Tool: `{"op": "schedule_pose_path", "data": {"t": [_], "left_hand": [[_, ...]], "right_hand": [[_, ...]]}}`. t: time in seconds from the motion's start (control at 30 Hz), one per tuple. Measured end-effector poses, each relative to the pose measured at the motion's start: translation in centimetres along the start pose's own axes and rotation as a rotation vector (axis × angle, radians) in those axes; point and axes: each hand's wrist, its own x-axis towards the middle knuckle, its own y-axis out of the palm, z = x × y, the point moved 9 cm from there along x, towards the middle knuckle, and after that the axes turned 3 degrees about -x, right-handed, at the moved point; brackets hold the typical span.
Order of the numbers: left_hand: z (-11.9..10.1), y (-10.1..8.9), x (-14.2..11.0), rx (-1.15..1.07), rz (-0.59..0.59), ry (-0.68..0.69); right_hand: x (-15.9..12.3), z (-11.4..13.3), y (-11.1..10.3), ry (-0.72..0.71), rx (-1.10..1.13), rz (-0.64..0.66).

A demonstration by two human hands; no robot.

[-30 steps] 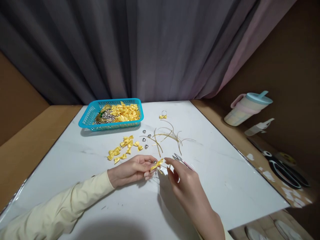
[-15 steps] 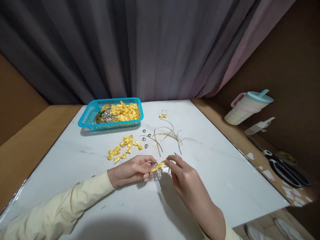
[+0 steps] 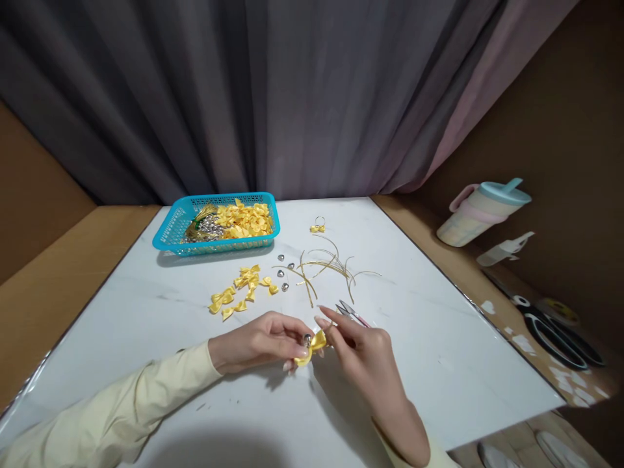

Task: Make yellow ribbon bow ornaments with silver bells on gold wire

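My left hand (image 3: 273,341) pinches a yellow ribbon bow (image 3: 318,340) with a small shiny silver bead (image 3: 307,339) at its middle. Just right of it, my right hand (image 3: 363,348) is closed, thumb and forefinger together on a thin gold wire (image 3: 333,324) by the bow's right loop. Behind the right fingers lie small snips (image 3: 355,313) with open blades, partly hidden. Beyond the hands are several loose gold wires (image 3: 326,265), several silver beads (image 3: 285,286) and a group of yellow bows (image 3: 247,278).
A blue basket (image 3: 168,244) at the back left holds bows, silver beads and a gold wire bundle. One bow with a wire ring (image 3: 317,227) lies at the back. On the right stand a tumbler (image 3: 475,211), a small bottle (image 3: 504,250), black scissors (image 3: 550,335) and paper scraps (image 3: 524,343).
The bow and both hands have come slightly nearer to me. My right fingers have shifted at the bow's right side, and more of the snips shows behind them.
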Motion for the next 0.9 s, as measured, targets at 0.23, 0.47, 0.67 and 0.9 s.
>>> {"op": "schedule_pose_path", "data": {"t": [0.23,0.47,0.67,0.9], "left_hand": [[1.1,0.0,-0.1,0.13,-0.006,-0.082],[-0.1,-0.4,0.2,-0.056,-0.029,0.035],[0.8,-1.3,0.7,-0.095,-0.063,0.067],[2.0,-1.7,0.9,-0.056,-0.079,0.093]], "right_hand": [[-0.3,-0.4,0.7,0.06,-0.034,-0.014],[-1.4,-1.0,3.3,0.35,0.33,0.485],[-1.0,-2.3,0.9,0.224,0.025,0.125],[-0.6,-1.7,0.2,0.159,-0.229,-0.085]]}}
